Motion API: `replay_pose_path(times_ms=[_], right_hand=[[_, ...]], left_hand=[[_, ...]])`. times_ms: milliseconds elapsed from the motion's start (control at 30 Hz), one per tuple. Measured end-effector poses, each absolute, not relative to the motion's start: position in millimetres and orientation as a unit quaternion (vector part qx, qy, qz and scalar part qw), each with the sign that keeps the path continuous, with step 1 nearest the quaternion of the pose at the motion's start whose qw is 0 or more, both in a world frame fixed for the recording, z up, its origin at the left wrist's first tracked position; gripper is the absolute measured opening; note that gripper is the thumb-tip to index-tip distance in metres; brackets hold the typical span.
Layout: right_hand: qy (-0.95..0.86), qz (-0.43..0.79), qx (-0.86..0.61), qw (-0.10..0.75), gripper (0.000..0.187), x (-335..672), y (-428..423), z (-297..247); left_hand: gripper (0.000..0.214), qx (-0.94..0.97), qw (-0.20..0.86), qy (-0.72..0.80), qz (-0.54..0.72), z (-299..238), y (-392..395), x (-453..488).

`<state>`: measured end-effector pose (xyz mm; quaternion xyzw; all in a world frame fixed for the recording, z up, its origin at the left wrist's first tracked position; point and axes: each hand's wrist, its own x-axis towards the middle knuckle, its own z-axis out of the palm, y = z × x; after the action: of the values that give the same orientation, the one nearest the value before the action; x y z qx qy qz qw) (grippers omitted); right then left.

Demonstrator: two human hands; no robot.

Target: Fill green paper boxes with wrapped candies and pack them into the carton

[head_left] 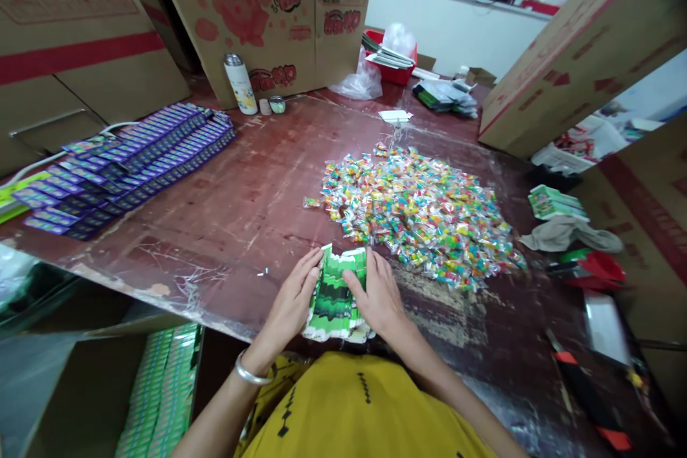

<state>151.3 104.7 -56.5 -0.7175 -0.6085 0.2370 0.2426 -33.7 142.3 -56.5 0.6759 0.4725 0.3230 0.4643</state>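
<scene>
A stack of flat green-and-white printed cartons [333, 295] lies at the table's front edge, close to my body. My left hand [294, 295] presses along the stack's left side with its fingers held together. On the opposite side, my right hand [380, 295] grips the right edge, its thumb resting on the top cartons. The cartons are fanned slightly unevenly between the two palms. Just beyond them spreads a big heap of small clear-wrapped, multicoloured candies [413, 215]. One wrapped candy packet [311, 202] sits apart at the heap's left.
Rows of purple boxes [139, 157] are stacked at the left. A printed flask [240, 84] stands by a large cardboard box [257, 7]. Below left, an open carton holds green boxes [161, 386]. A black-and-orange cutter [587, 401] and a cloth [572, 234] lie right.
</scene>
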Motion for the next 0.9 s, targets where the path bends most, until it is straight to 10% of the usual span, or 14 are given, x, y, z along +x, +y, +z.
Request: replay_pose_path(times_ms=[433, 567, 900], right_hand=[[-0.582, 0.267, -0.611, 0.466, 0.047, 98.4, 118.4, -56.0], [-0.529, 0.317, -0.591, 0.519, 0.042, 108.9, 118.8, -52.8], [-0.46, 0.36, -0.732, 0.353, 0.04, 199.5, 85.6, -85.9]], left_hand=[[0.048, 0.634, 0.406, 0.572, 0.325, -70.7, 142.3, -76.9], [0.088, 0.69, 0.315, 0.596, 0.263, -55.3, 130.8, -60.5], [0.104, 0.711, 0.288, 0.596, 0.237, -56.1, 126.0, -43.6]])
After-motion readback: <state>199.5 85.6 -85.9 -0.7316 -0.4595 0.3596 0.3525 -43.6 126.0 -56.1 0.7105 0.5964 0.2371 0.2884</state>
